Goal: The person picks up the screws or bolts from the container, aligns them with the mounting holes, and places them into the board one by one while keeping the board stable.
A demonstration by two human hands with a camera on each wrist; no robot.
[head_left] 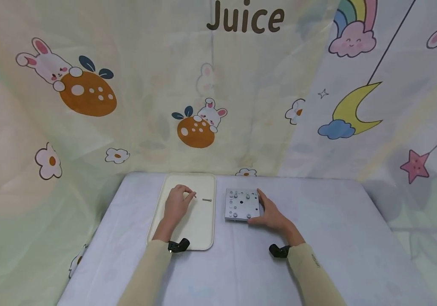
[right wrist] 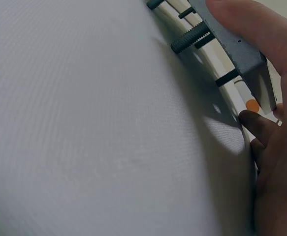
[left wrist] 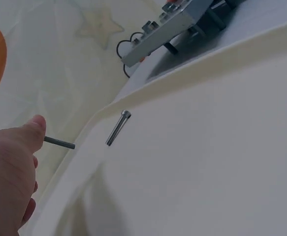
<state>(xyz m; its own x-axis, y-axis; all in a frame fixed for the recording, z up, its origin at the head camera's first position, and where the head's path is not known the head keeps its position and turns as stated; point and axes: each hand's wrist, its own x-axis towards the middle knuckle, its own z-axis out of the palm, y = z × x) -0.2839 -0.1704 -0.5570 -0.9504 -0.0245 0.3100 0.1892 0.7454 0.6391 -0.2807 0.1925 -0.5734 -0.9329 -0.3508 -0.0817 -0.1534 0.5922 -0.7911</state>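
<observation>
My left hand point(head_left: 177, 205), above the cream tray point(head_left: 199, 238), pinches a screw point(left wrist: 59, 143) between thumb and fingers. Only the grey shank of that screw shows; its head end is hidden in the grip. A second screw point(head_left: 207, 199), silver with a round head, lies on the tray just right of those fingers. To the tray's right, my right hand point(head_left: 273, 216) grips a square metal plate point(head_left: 243, 206) at its right side, thumb on the near edge and fingers at the far corner. Several screw heads stand on the plate's top, and threaded ends point(right wrist: 190, 38) jut from its underside.
A white cloth covers the table point(head_left: 337, 238). The tray's raised rim point(left wrist: 192, 69) runs between the loose screw and the plate. Behind the table hangs a printed curtain point(head_left: 146, 85) with rabbits, flowers and a moon.
</observation>
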